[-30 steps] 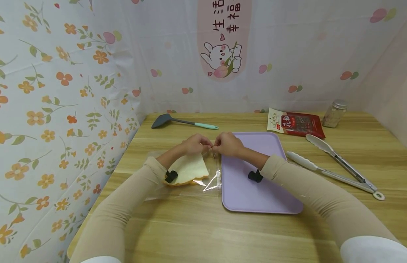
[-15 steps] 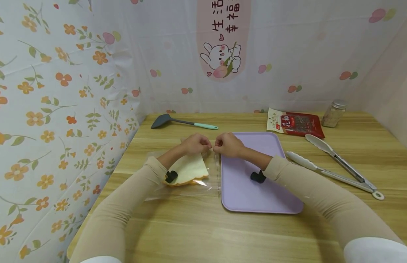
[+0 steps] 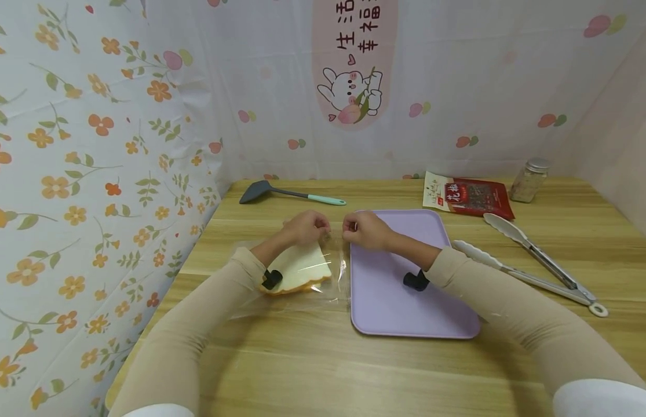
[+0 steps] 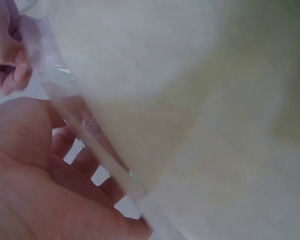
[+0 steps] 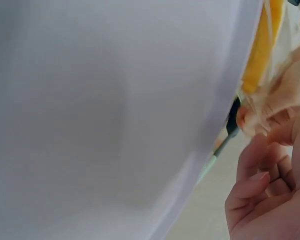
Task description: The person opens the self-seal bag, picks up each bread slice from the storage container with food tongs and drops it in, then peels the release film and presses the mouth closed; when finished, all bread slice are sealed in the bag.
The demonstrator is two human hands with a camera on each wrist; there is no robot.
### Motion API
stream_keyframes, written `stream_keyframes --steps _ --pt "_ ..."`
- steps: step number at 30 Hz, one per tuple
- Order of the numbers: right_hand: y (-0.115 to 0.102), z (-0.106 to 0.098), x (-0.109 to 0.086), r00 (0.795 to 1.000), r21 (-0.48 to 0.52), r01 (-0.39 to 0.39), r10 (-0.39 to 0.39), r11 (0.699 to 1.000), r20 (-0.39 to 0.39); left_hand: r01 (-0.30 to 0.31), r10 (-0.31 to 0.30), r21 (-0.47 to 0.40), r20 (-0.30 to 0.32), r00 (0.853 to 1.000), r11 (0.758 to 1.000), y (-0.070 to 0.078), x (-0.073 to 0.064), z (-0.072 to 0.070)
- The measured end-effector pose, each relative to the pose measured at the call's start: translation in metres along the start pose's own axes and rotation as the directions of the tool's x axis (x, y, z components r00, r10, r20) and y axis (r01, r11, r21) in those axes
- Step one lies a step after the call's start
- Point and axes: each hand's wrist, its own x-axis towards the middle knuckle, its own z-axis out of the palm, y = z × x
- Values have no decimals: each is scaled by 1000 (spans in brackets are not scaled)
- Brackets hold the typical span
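A clear plastic bag (image 3: 341,284) lies flat with a slice of bread (image 3: 304,267) in it, pale with a brown-orange crust. At the far corner of the bag's right edge, my left hand (image 3: 306,227) pinches the film; in the left wrist view its fingers (image 4: 85,160) show through the plastic. Just to the right, my right hand (image 3: 371,230) pinches the same edge between thumb and index finger, above the purple tray (image 3: 406,310). A small gap separates the two hands. In the right wrist view the held film is thin and hard to make out.
Behind the hands lies a spatula (image 3: 288,191) with a mint handle. To the right are metal tongs (image 3: 549,263) with pale tips, a red and white spice packet (image 3: 471,194) and a lidded glass jar (image 3: 529,180). A flowered curtain (image 3: 93,191) borders the left side.
The hands, almost touching a second ago, have drawn apart: the left a little to the left, the right a little to the right. The bag's right edge has shifted; the bread has stayed.
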Motion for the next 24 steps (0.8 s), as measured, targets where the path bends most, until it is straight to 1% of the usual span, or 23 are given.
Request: stream_keyframes --steps 2,4,8,13,16,24 --pt "0 -3 -2 1000 22 9 -9 1000 -8 32 -32 -11 -17 999 999 -2 0 -1" --pt "0 -5 -4 1000 38 24 -23 999 -13 30 -31 -36 -16 999 999 -4 1 -1" --pt "1 -6 -10 998 56 62 -62 996 -3 15 -16 -56 -15 1000 998 -4 3 -1" --pt "-5 -9 -21 995 92 98 -100 991 18 39 -41 -55 -28 999 998 -4 3 0" --pt "-9 -12 -29 993 112 116 -118 987 12 48 -49 -57 -30 998 997 -6 3 1" --pt "-23 -19 -52 990 136 140 -140 981 -15 31 -34 -72 -35 999 997 -8 2 1"
